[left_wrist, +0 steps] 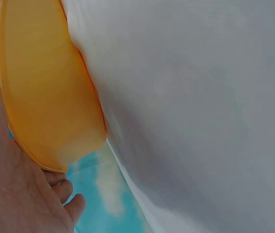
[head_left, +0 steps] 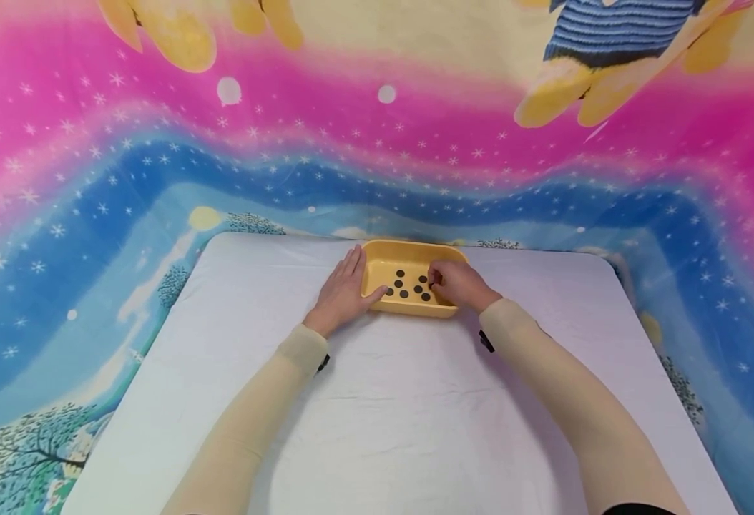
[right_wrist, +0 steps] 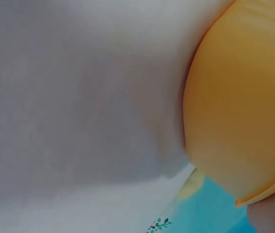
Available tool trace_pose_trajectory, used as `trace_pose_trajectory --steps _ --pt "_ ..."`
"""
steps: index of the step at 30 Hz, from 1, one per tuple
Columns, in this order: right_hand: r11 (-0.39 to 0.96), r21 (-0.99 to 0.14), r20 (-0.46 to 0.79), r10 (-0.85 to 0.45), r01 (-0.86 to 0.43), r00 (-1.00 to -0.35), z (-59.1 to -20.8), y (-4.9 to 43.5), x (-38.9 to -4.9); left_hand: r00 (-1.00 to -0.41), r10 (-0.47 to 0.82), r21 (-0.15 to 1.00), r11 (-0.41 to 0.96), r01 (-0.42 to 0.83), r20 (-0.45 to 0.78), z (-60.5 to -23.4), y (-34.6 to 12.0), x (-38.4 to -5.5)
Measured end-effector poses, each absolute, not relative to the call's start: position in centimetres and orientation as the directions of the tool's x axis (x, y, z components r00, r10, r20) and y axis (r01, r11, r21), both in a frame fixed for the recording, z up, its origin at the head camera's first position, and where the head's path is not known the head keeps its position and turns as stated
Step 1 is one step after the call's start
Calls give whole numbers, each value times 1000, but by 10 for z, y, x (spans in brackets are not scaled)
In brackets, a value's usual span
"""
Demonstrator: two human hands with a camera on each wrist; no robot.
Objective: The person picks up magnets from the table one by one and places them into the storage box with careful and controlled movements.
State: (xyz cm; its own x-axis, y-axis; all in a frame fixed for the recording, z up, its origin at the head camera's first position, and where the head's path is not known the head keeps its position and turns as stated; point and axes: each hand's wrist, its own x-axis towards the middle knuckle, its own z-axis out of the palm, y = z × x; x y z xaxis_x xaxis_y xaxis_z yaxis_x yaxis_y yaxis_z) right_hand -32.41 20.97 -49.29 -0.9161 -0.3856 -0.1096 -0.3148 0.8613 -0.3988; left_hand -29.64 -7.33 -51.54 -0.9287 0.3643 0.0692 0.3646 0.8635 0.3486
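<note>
A yellow plastic basin [head_left: 409, 310] sits at the far edge of the white table, with several small round black discs [head_left: 404, 294] spread over its floor. My left hand [head_left: 343, 287] rests against the basin's left end, fingers straight along the side and thumb over the near rim. In the left wrist view, the palm [left_wrist: 11, 184] lies beside the basin's rim. My right hand [head_left: 459, 283] reaches over the right end, its curled fingertips pinching a dark disc [head_left: 431, 287] mostly hidden by them. In the right wrist view the basin's outer wall [right_wrist: 239, 107] hides nearly all of that hand.
A white cloth [head_left: 364, 429] covers the table. Behind and around it hangs a patterned curtain [head_left: 364, 143] in pink and blue, close to the basin's far side. Both forearms [head_left: 564, 386] extend across the table from the near edge.
</note>
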Motion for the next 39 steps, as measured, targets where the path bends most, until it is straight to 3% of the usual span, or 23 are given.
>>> trace_pose_trajectory --steps 27,35,39 --pt "921 -274 -81 -309 -277 -948 -499 203 -323 -933 350 345 869 355 77 -515 -72 -295" --pt "906 -290 -63 -338 -307 -939 -499 205 -322 -932 352 332 872 359 82 -516 -71 -294" --pt "883 -354 -52 -347 -307 -937 -496 206 -320 -933 354 340 871 354 63 -513 -73 -294"
